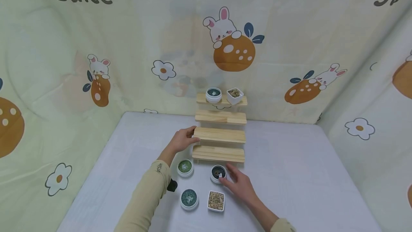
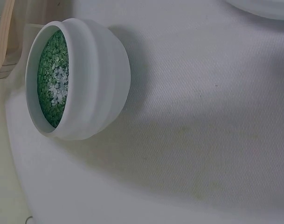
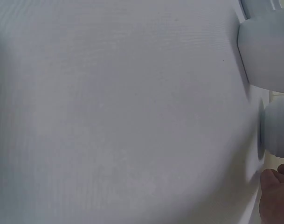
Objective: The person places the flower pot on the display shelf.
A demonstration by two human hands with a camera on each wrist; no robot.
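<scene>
A tiered wooden stand [image 1: 220, 135] rises at the middle of the table. My left hand [image 1: 182, 140] is at its left end, thumb and fingers pinching the end of the second step from the bottom. In front of the stand, a round white pot with dark filling [image 1: 218, 173] stands on the table. My right hand [image 1: 239, 185] is at that pot's right side, fingers spread, thumb overlapping the rim in the head view. Below my left wrist sits a round white pot of green grains [image 1: 185, 168], large in the left wrist view.
Nearer the front stand a pot of blue-green grains [image 1: 189, 199] and a square white dish of tan grains [image 1: 216, 201]. On the top step are a round dark-filled pot [image 1: 214, 95] and a square dish [image 1: 235, 96]. Behind hangs a printed cloth [image 1: 180, 38].
</scene>
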